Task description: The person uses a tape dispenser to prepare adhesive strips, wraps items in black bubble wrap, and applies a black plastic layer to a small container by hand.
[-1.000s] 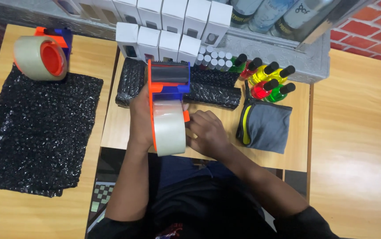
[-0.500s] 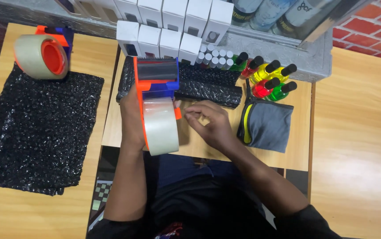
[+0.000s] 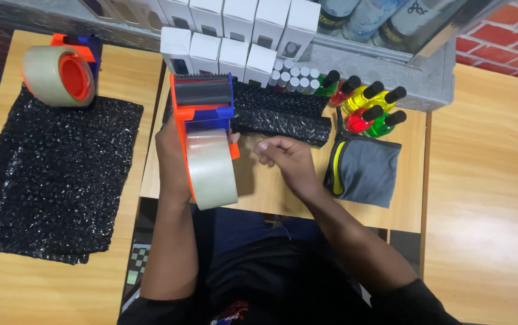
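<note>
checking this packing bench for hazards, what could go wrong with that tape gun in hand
The left hand holds the tape dispenser with its cutter end toward the small bottles; a forward swing might topple them. The right hand hovers close beside the roll, so fingers could catch the blade or sticky tape.

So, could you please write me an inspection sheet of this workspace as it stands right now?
Surface: light wooden tables pushed together; a black bubble-wrap sheet lies flat on the left one.
Job's things: orange and blue tape dispenser with a clear tape roll, held up over the middle table.
Clutter: second tape dispenser at far left; rolled black bubble wrap; white boxes; small silver-capped vials; coloured bottles with black caps; grey pouch with yellow zip.
Grippers: left hand grips the dispenser; right hand is loosely curled beside it, holding nothing visible.
Cables: nothing seen.
Surroundings: grey tray behind; red brick wall at right.
</note>
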